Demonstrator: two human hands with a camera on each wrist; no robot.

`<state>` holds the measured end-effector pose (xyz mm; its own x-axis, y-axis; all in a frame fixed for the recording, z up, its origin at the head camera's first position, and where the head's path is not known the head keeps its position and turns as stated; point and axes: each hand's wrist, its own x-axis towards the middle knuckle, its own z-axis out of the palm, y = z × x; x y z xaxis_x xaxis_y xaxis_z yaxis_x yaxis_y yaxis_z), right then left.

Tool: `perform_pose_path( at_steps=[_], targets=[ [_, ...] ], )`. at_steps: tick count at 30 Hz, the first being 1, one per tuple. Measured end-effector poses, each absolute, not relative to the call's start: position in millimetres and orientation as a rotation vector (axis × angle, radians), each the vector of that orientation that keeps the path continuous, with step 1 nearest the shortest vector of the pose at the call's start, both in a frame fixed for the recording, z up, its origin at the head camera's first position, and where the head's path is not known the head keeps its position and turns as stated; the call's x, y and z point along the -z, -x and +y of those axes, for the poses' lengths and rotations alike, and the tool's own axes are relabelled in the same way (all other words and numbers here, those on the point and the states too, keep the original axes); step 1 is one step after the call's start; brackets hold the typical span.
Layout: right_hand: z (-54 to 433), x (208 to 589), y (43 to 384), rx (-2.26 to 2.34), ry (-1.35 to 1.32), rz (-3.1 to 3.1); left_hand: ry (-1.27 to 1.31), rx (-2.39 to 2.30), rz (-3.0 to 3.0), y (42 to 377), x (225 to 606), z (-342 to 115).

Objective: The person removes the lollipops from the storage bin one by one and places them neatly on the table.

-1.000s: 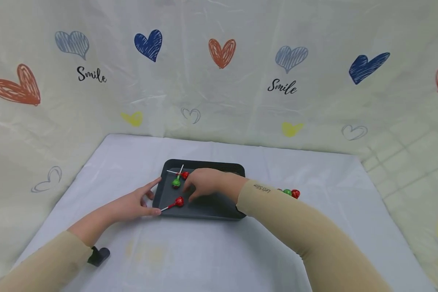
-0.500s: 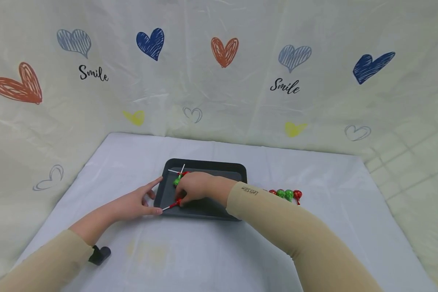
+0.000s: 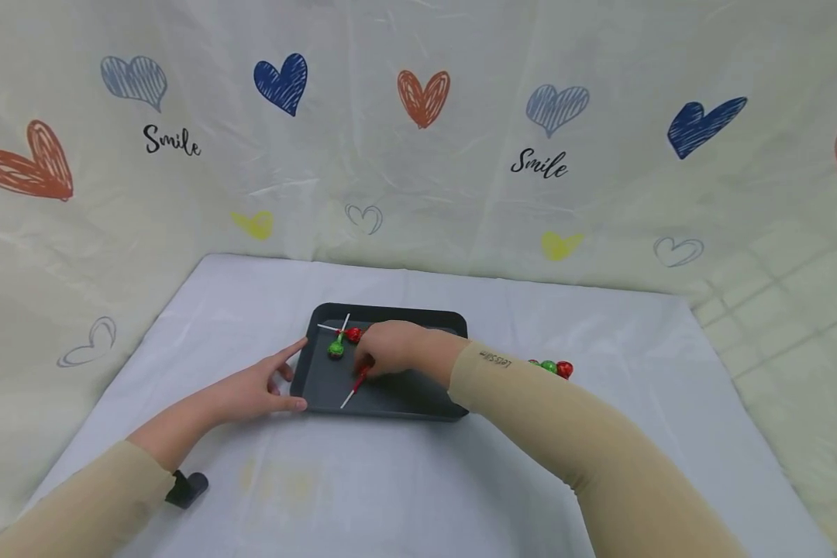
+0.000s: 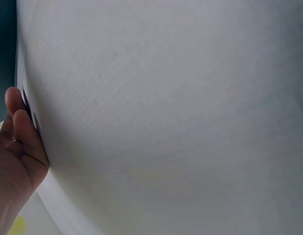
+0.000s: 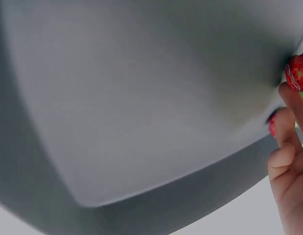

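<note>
My right hand (image 3: 396, 349) is over the middle of a dark grey baking tray (image 3: 406, 399) and pinches a red-wrapped lollipop (image 3: 360, 378). Its white stick slants down to the left; the fingers hide much of the candy in the head view, while the right wrist view has the red candy (image 5: 295, 73) against the fingertips. Inside the tray's left part lie a green lollipop (image 3: 336, 349) and another red lollipop (image 3: 353, 335), their sticks crossing. My left hand (image 3: 254, 389) touches the tray's left side, forefinger and thumb spread along the rim.
To the right of the tray, several more lollipops, among them a green lollipop (image 3: 549, 366) and a red lollipop (image 3: 564, 369), show from behind my right forearm. The white-covered table (image 3: 307, 488) ends at a cloth backdrop (image 3: 363, 155) printed with hearts.
The right hand reached down to the front red lollipop, took hold of it and drew it right and slightly back, turning its stick steeper. My left hand stays at the tray's side.
</note>
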<state>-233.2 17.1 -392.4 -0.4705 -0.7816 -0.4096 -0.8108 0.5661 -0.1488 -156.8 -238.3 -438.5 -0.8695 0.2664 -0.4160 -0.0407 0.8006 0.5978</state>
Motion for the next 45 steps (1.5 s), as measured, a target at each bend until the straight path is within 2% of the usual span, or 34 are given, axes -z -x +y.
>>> perform_pose_path(
  at_steps=[22, 30, 45],
  targets=[
    [74.6, 386.3, 240.6, -0.041, 1.197, 2.406, -0.163, -0.852, 2.486, 155.2, 436.6, -237.4],
    [78.9, 378.2, 243.5, 0.060, 1.123, 2.407, -0.191, -0.867, 2.479, 152.5, 433.7, -236.4],
    [73.7, 394.0, 246.8, 0.101, 1.014, 2.424, -0.184, -0.887, 2.474, 156.2, 440.4, -240.2]
  ],
)
